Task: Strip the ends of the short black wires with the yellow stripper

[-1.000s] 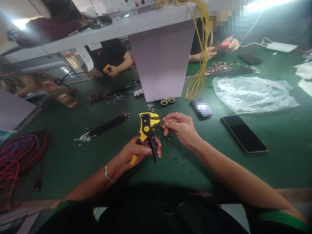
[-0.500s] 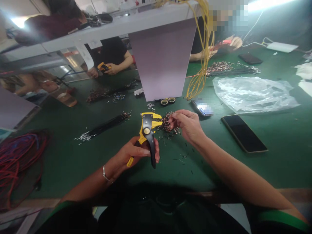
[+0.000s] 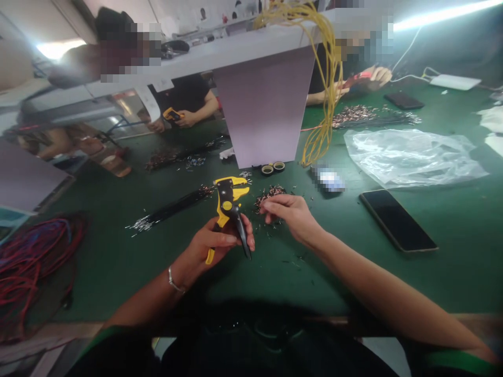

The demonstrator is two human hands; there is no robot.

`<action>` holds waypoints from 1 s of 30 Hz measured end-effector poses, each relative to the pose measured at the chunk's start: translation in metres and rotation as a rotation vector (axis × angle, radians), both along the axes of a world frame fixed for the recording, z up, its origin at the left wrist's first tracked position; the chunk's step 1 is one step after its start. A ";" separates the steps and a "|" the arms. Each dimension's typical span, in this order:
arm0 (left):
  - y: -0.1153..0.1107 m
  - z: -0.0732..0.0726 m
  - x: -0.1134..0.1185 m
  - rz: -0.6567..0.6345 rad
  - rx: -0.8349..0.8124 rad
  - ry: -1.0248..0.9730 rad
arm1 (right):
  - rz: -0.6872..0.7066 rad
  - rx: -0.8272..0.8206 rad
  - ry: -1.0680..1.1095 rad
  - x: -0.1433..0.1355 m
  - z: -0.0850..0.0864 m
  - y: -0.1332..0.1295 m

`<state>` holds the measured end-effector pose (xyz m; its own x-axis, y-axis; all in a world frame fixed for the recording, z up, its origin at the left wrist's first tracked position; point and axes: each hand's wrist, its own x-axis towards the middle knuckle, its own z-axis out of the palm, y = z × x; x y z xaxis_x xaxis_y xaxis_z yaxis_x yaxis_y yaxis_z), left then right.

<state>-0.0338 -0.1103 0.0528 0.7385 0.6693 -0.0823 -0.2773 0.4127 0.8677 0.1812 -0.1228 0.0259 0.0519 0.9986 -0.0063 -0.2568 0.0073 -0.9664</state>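
My left hand (image 3: 214,238) is closed around the yellow-and-black pliers (image 3: 226,205), holding them upright above the near middle of the table (image 3: 334,288). The thumb lies across the front and the fingers wrap behind the black handle, a hold that seems meant to steady the tool and leave the handles within one squeeze. Those handles stand well apart, so I am cradling them rather than pressing them together. The two yellow jaws have a gap between them and point right, which keeps their mouth turned towards my other hand.

My right hand (image 3: 291,212) is at the near edge of the heap of short wires (image 3: 273,191), just right of the pliers and apart from them. Thumb and forefinger are drawn together in a narrow pinch, the sort of small grip that suits such thin pieces. The fingertips are small and blurred against the heap, so I cannot tell whether a wire is caught between them.

To the left of the pliers, the bundle of black wires (image 3: 173,207) lies slantwise, its strands roughly side by side, silvery ends near and left, coppery ends far and right. Laid like that, the ends of each kind sit together. Beyond the heap, the two rolls of tape (image 3: 273,168) rest side by side near the foot of the upright board (image 3: 267,104). The black phone (image 3: 398,220) lies flat on the right, well apart from my fingers.
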 end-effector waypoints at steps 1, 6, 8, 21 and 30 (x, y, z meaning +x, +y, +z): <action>0.000 0.000 0.001 0.000 0.004 -0.001 | 0.040 0.027 -0.041 -0.003 0.002 -0.004; -0.002 0.002 0.005 0.003 0.029 0.005 | 0.228 0.106 -0.071 -0.018 0.009 -0.017; -0.003 0.003 0.006 -0.008 0.031 0.013 | 0.246 0.082 0.001 -0.021 0.007 -0.019; -0.004 -0.005 0.004 -0.069 0.095 0.028 | 0.213 0.017 0.143 -0.026 0.011 -0.025; 0.013 -0.008 -0.005 0.013 0.191 0.100 | -0.118 0.074 -0.014 0.003 0.015 -0.008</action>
<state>-0.0389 -0.0973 0.0453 0.7238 0.6895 -0.0256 -0.1900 0.2348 0.9533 0.1844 -0.1311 0.0410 0.1686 0.9833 0.0689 -0.2368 0.1083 -0.9655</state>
